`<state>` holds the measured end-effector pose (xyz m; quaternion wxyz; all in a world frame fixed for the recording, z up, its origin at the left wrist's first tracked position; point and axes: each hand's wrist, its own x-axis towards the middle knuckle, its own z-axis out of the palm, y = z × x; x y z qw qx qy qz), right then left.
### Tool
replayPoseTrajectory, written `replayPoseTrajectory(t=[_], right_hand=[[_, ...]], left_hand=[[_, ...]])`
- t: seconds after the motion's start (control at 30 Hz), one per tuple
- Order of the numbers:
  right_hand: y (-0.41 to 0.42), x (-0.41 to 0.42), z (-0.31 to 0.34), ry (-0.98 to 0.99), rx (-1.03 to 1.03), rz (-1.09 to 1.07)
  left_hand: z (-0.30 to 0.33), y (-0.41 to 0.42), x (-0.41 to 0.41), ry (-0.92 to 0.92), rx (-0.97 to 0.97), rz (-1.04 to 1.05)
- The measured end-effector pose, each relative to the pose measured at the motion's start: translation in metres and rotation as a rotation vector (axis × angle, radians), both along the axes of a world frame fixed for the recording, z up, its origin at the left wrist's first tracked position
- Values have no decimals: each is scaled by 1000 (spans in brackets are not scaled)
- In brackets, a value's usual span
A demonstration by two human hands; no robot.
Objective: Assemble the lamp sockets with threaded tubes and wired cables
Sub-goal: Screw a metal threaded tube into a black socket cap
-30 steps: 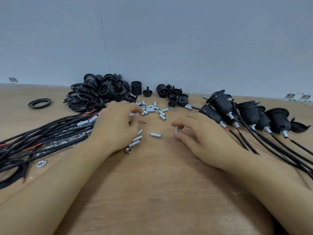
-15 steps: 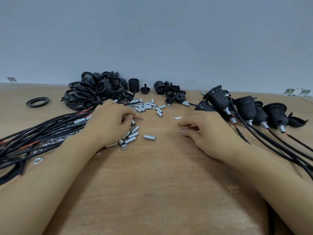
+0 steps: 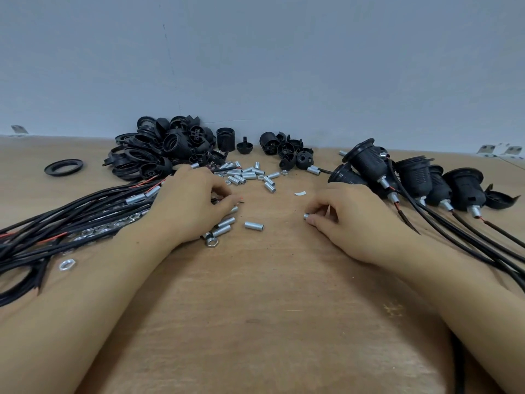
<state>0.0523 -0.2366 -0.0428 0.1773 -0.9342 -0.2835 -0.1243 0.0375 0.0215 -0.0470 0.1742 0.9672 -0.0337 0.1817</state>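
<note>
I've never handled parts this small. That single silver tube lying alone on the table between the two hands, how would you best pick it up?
Probably from above, pinching the threaded tube across its middle with thumb and fingertip on its long sides. It lies flat on the table, apart from the other tubes, so its round sides are free. The ends are small and it could roll if pushed sideways.

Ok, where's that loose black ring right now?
In the head view the black ring lies flat, alone on the table's far left, left of the pile of black socket parts.
</note>
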Motion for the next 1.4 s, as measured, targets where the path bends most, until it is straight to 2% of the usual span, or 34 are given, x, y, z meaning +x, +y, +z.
replayPoseTrajectory(t=[0.17, 0.3, 0.47, 0.83, 1.03, 1.17, 1.27, 1.4], right_hand=[[2, -1, -1, 3, 18, 45], [3, -1, -3, 9, 35, 65], [3, -1, -3, 24, 67, 58], [1, -2, 0, 31, 157, 3], [1, -3, 2, 35, 164, 3], [4, -5, 5, 8, 238, 10], [5, -6, 6, 13, 298, 8], [3, -5, 5, 5, 313, -25]], left_hand=[[4, -1, 2, 75, -165, 29], [7, -5, 1, 88, -177, 64], [4, -10, -4, -46, -125, 18], [6, -12, -6, -177, -427, 20], [6, -12, -5, -289, -416, -12], [10, -20, -12, -377, -514, -110], [13, -36, -24, -295, -688, -189], [7, -66, -43, 89, -902, -372]])
